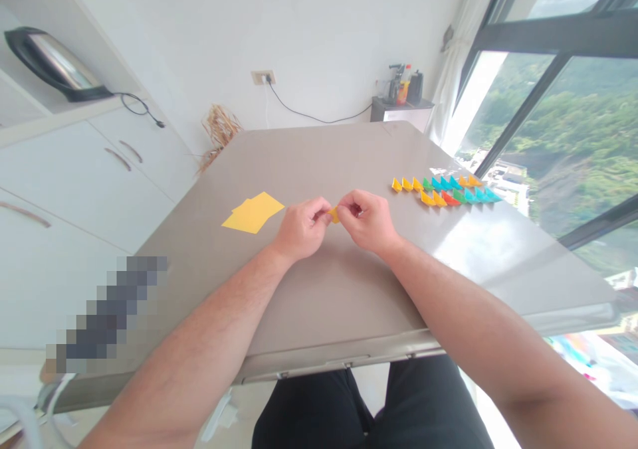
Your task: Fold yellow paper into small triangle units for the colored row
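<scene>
Between my fingertips is a small folded piece of yellow paper (334, 215), mostly covered by the fingers. My left hand (306, 226) pinches its left side, and my right hand (367, 220) grips the right side. Both hands are just over the table, close together. To the left of my left hand lie several flat yellow paper sheets (253, 214), overlapping. Off to the right of my right hand stand two rows of small folded paper boats (439, 198), in yellow, orange, green, blue and red.
The grey table (319, 157) reaches to the white wall, with a window on the right. An electric kettle (60, 67) sits on the left shelf. A small cabinet (401, 111) holding bottles stands beyond the far edge. A pixelated patch covers the table's left edge.
</scene>
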`<state>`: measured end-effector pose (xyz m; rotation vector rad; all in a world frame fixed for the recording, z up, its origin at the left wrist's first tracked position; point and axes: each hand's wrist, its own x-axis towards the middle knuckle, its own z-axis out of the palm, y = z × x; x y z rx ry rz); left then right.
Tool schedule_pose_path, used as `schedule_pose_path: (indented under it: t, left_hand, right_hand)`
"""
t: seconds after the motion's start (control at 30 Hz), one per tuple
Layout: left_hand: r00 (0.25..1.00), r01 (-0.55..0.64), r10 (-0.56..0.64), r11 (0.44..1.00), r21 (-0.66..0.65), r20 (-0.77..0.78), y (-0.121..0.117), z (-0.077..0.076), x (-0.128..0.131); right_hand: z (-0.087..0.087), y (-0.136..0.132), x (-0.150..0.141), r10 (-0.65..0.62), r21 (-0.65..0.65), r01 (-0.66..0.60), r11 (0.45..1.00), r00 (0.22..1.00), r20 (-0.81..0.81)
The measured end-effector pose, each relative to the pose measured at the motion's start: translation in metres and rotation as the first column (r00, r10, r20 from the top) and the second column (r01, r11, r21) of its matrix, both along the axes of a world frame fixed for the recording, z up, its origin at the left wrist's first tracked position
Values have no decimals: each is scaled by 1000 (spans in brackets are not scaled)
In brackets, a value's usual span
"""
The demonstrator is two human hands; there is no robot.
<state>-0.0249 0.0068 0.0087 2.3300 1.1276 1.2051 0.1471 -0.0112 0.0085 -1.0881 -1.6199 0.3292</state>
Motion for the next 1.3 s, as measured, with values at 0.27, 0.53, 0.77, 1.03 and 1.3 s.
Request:
schedule_pose_path:
  t: [0.27,0.53,0.77,1.03,1.3]
  left_hand:
    - [998,8,-9,1000,-7,-61,-1,5,-1]
    - [1000,6,-3,991,-132,24,-3,4,0]
    - [938,160,-33,924,-347,345,1,2,3]
    - [912,168,12,901,-400,410,3,3,1]
    - [937,184,-11,866,-466,349,2,4,1]
  right_hand:
    - [3,-2,1,68,-123,-67,990,998,8]
    - [2,-1,2,90,-217,-103,971,993,-72]
    - [-1,5,6,156,-284,-199,938,973,-167]
    - [1,3,5,190,-350,-250,903,962,-195]
    - [2,4,8,173,-412,-246,877,963,-208]
